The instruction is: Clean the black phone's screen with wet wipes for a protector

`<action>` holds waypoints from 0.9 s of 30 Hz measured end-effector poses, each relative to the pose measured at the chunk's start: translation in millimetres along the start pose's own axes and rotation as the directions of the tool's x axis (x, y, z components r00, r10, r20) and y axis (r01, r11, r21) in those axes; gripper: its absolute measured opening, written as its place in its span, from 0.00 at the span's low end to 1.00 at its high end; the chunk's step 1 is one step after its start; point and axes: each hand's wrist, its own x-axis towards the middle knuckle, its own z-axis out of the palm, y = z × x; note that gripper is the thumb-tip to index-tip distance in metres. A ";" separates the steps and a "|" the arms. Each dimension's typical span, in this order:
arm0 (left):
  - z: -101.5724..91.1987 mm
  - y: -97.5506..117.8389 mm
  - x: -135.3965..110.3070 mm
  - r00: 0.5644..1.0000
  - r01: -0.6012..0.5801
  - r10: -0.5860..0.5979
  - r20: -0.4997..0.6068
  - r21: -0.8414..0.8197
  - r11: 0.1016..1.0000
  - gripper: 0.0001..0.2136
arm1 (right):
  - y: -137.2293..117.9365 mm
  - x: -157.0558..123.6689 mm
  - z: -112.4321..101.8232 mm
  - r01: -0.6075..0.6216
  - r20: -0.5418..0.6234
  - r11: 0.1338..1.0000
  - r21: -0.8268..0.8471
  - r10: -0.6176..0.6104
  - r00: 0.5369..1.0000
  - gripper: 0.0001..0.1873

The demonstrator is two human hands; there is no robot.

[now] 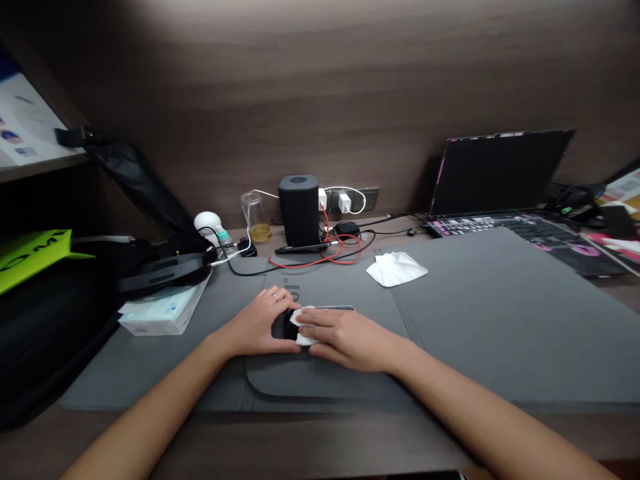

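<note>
Two hands come together just below the middle of my frame, and I see the left hand with fingers curled along the far edge of a dark phone and thumb along the near edge, pinching its left end between them. A ring sits on one of those fingers. My right hand comes in from the lower right, its fingers slightly parted and laid over a white tissue on the phone's face; whether the thumb also pinches the tissue, I cannot tell. The phone lies at lower center on a gray mat. Right of center, beyond the hands, I have a crumpled tissue resting on the mat, and at left, a tissue pack. Toward upper center stands a black speaker, with a glass jar just left of it and a red cable looping below. An open laptop fills the upper right.
</note>
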 end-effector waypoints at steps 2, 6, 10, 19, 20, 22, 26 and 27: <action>0.1 -0.1 -0.1 1.000 0.003 -0.003 -0.002 -0.005 1.000 0.27 | -1.7 1.1 0.5 0.028 0.000 1.000 0.000 -0.028 1.000 0.21; 0.2 0.0 -0.7 1.000 0.005 -0.005 -0.005 -0.003 1.000 0.29 | -3.3 1.7 -0.5 0.037 0.002 0.999 0.031 -0.037 0.999 0.19; 0.5 0.1 -0.9 1.000 0.009 -0.009 -0.004 0.003 1.000 0.29 | -2.5 1.8 0.3 0.007 -0.042 1.000 0.005 -0.007 0.999 0.19; 0.7 0.5 -1.4 1.000 0.012 -0.012 -0.006 0.020 1.000 0.30 | 13.0 -11.6 -5.2 -0.045 -0.006 0.997 0.062 0.045 0.999 0.22; 0.6 0.7 -1.4 1.000 0.017 -0.017 -0.005 0.021 1.000 0.30 | 13.9 -12.8 -6.1 -0.043 -0.005 0.996 0.073 0.044 0.999 0.23; 0.3 1.2 -1.1 1.000 0.027 -0.027 -0.001 0.018 0.999 0.30 | 14.9 -14.4 -8.0 -0.030 0.015 0.994 0.108 0.029 0.999 0.23; -0.8 2.1 -0.5 1.000 0.023 -0.023 0.002 0.017 1.000 0.31 | 17.1 -16.6 -13.1 -0.098 0.042 0.984 0.146 0.093 0.995 0.20; -0.9 2.1 -0.4 1.000 0.022 -0.022 0.003 0.019 1.000 0.31 | 17.8 -17.2 -14.1 -0.115 0.033 0.982 0.148 0.111 0.993 0.20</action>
